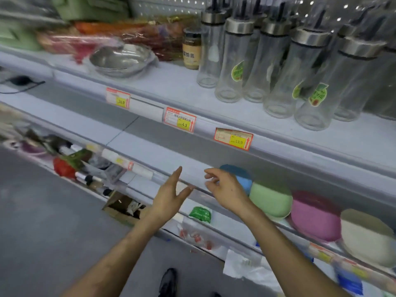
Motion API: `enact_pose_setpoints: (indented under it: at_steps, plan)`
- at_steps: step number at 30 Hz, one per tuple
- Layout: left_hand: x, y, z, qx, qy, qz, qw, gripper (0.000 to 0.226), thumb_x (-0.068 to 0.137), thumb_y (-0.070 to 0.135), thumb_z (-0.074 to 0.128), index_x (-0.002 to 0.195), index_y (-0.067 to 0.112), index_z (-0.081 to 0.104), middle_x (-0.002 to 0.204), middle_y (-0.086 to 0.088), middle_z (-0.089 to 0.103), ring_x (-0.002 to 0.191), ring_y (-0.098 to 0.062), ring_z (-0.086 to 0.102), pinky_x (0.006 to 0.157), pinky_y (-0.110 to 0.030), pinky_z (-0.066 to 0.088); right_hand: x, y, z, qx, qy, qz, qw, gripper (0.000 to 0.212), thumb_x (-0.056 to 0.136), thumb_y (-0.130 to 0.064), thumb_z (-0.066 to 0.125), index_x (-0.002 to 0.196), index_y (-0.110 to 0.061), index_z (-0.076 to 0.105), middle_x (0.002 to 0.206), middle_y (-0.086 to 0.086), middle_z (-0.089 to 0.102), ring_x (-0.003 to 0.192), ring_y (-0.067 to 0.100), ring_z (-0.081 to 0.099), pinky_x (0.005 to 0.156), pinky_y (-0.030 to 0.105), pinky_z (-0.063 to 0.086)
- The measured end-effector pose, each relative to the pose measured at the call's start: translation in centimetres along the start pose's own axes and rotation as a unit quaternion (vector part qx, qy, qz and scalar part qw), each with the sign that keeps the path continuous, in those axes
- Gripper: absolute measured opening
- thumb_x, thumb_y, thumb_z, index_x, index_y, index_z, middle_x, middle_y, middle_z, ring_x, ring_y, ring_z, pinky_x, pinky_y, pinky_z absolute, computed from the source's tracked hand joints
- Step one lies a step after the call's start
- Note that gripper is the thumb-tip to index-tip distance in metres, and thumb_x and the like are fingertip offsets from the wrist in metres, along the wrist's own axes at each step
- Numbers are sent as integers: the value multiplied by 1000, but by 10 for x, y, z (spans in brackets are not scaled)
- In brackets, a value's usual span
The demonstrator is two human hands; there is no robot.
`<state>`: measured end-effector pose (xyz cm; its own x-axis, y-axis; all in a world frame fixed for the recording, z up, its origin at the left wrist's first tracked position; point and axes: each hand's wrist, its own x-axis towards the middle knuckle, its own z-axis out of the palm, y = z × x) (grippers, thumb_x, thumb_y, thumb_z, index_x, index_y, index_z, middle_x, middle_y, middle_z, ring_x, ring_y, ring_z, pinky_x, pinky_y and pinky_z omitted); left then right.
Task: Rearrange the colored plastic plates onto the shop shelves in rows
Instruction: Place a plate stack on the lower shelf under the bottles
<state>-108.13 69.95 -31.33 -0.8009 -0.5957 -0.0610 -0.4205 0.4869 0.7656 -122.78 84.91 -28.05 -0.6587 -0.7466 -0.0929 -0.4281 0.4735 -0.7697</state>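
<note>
Four stacks of plates are noted in a row on the shelf (pixel 150 153) just beyond and to the right of the hands: a blue stack (pixel 240 174), partly hidden behind the right hand (pixel 227 190), then a green stack (pixel 271 200), a pink stack (pixel 315 215) and a cream stack (pixel 364 239) farthest right. Neighbouring stacks are set close together, edge against edge. Each is round, plain and matt in one colour. Whether they lie face up or inverted cannot be told, as the picture is soft.

The plates are judged light, stiff and unlikely to break, though smooth plastic may slide within a stack. A hold at opposite rims, with thumbs above and fingers beneath, is advised, so that a whole stack is carried level.

The left hand (pixel 169 196) is held flat with fingers straight, grasping nothing. The right hand is relaxed, fingers loosely bent, also empty, and is not seen to touch the blue stack.

Bare shelf lies ahead and left of the hands. Price tags (pixel 180 121) are fixed to the rail above them; glass bottles (pixel 278 78) and a steel bowl (pixel 122 60) stand higher.
</note>
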Motion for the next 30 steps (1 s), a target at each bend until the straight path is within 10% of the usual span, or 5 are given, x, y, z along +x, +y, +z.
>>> enact_pose_setpoints:
  at_steps: [9, 14, 30]
  plan:
    - [-144, -15, -117, -25, 243, -105, 964, 61, 100, 49, 61, 155, 32, 39, 135, 26, 56, 105, 25, 53, 88, -4, 43, -20, -151, 88, 7, -199, -233, 952, 40, 99, -35, 63, 138, -30, 62, 131, -13, 65, 110, 0, 63, 101, 31, 54]
    - [-236, -40, -195, -3, 371, -152, 916, 66, 98, 55, 58, 157, 32, 37, 158, 19, 40, 142, -7, 43, 114, -36, 42, -56, -258, 162, 2, -268, -355, 895, 46, 99, -41, 62, 144, -30, 57, 139, -11, 60, 120, 3, 60, 104, 34, 52]
    - [-614, -98, -395, 105, 663, -281, 686, 62, 97, 46, 65, 153, 27, 46, 150, 18, 51, 135, 4, 47, 111, -15, 36, -322, -576, 404, 101, -471, -567, 668, 41, 102, -36, 62, 143, -30, 58, 137, -17, 61, 117, -4, 60, 101, 24, 51]
